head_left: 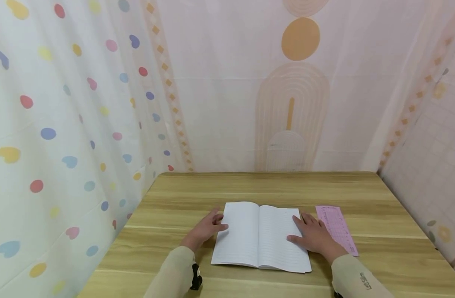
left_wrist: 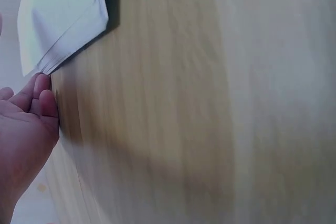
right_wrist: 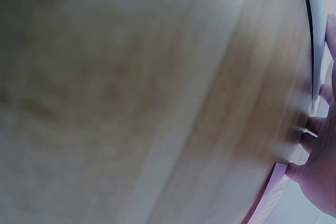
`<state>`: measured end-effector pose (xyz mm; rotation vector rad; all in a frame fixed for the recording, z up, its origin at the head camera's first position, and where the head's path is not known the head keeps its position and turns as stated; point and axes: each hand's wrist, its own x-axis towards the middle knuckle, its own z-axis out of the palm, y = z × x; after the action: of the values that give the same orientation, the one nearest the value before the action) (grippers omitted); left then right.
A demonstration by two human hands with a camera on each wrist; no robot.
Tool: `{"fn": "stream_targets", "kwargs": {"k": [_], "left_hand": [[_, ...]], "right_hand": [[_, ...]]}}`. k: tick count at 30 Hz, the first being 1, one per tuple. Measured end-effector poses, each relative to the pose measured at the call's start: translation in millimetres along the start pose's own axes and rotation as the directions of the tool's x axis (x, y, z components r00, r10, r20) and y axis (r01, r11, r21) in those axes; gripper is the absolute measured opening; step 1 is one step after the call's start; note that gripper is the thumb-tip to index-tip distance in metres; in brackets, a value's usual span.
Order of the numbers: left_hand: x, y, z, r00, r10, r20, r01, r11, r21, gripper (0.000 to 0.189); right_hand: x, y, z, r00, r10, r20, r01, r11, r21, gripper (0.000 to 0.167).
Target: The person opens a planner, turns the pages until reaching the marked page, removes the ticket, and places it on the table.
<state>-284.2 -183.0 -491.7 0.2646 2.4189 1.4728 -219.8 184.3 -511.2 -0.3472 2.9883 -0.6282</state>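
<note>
An open notebook (head_left: 242, 236) with blank lined pages lies on the table. At its left edge my left hand (head_left: 205, 227) holds the page edge, thumb over the page and the other fingers bent at the side. In the left wrist view, bent fingertips (left_wrist: 42, 80) meet the notebook's edge (left_wrist: 68, 19). My right hand (head_left: 314, 235) rests on the right page's outer edge, fingers spread and thumb on the paper. Just right of this hand lies a flat pink ruler (head_left: 337, 227) with printed markings; in the right wrist view its end (right_wrist: 275, 179) is near the little finger.
The wood-grain table (head_left: 197, 186) reaches back to a patterned curtain (head_left: 220, 103). A dotted curtain (head_left: 82, 145) hangs on the left, and another pale curtain (head_left: 432, 157) on the right. A dark strap (head_left: 196, 277) sits at the left wrist.
</note>
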Motion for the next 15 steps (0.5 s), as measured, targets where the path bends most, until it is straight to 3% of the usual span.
{"fn": "stream_targets", "kwargs": {"k": [9,15], "left_hand": [[6.2,7.2,13.6,0.998,0.011,0.068,-0.003,0.993,-0.115,0.096],[3.8,9.8,15.9,0.997,0.042,0.058,-0.028,0.976,-0.217,0.097]], "right_hand": [[-4.0,-2.1,-2.9,1.000,-0.011,0.000,0.011,1.000,0.013,0.082],[-3.1,-2.6,-2.7,1.000,-0.012,0.002,0.012,1.000,0.013,0.083]]}}
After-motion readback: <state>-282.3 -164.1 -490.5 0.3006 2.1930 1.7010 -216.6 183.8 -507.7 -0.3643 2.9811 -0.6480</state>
